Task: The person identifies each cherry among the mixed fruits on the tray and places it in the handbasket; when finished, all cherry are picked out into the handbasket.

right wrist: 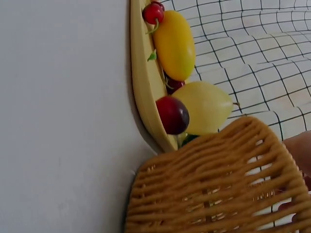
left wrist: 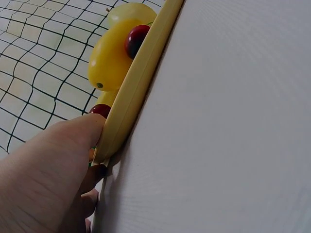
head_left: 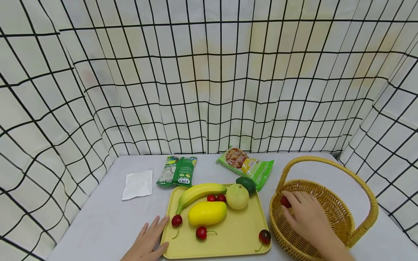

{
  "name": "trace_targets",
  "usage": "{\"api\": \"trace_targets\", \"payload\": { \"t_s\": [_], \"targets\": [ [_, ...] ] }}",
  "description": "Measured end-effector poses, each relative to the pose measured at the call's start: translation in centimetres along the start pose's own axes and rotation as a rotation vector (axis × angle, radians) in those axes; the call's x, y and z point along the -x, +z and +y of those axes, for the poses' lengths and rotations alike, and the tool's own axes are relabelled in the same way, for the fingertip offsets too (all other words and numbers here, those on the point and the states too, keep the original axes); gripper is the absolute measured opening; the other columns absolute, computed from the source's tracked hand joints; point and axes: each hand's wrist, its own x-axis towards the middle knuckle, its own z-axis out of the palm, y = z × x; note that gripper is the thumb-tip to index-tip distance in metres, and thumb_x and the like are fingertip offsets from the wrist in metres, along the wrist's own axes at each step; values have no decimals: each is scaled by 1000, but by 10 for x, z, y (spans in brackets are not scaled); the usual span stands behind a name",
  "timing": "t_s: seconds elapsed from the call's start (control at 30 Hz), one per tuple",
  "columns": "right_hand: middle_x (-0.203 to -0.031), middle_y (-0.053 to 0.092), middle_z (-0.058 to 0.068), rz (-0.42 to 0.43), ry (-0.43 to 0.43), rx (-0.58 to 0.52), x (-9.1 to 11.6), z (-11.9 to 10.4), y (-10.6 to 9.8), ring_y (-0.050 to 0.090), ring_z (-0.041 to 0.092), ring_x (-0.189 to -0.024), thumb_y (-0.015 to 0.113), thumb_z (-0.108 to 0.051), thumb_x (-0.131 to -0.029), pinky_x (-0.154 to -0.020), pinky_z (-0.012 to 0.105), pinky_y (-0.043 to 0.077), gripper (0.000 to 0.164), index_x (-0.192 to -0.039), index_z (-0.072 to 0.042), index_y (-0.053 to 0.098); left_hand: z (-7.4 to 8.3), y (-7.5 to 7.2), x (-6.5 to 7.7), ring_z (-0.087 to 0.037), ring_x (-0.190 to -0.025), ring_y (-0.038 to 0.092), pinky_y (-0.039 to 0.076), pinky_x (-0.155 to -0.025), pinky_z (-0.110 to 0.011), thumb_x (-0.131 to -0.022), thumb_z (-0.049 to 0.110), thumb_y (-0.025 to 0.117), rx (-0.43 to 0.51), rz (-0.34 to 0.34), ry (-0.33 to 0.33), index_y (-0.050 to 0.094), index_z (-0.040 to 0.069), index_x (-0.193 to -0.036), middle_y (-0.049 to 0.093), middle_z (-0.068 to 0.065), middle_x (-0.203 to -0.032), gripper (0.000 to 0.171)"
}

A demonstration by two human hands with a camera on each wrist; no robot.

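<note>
Head view first, and the right hand (head_left: 307, 214) is down in the wicker basket (head_left: 277, 230), thumb and fingertips pinching a red cherry (head_left: 286, 201) just inside the rim on the tray side. A light pinch should do here; squeeze too hard and a round thing could pop free. Mind the handle (head_left: 372, 204) too, arching over that wrist: a low, level path looks safest. Across the bench (head_left: 98, 221), the left hand (head_left: 148, 239) lies with fingers loosely spread at the left edge of the yellow tray (head_left: 241, 237).

Over to the left wrist: the thumb rests against the tray's rim, a good spot for steadying it without tipping the fruit.

Now the right wrist: the basket wall fills the foreground, so I cannot tell the grip from here. A dark cherry (right wrist: 172, 115) sits by the tray's near edge; a sleeve or knuckle could easily knock it.
</note>
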Motion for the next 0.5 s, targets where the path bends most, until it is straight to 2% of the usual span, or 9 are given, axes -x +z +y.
{"api": "trace_targets", "payload": {
  "t_s": [0.23, 0.5],
  "targets": [
    [-93, 63, 12, -44, 45, 33, 2, 13, 1, 59, 32, -87, 70, -19, -72, -76, 50, 47, 39, -107, -3, 61, 0, 0, -1, -39, -134, 17, 2, -106, -60, -83, 42, 61, 3, -7, -10, 31, 5, -142, 34, -14, -143, 76],
    [-96, 64, 15, -107, 101, 48, 8, 20, 6, 58, 36, -90, 71, -21, -73, -77, 51, 46, 39, -106, -2, 62, 0, -1, -1, -38, -135, 17, 3, -105, -60, -83, 42, 61, 5, -11, -9, 31, 5, -142, 34, -14, -144, 75]
  ]
}}
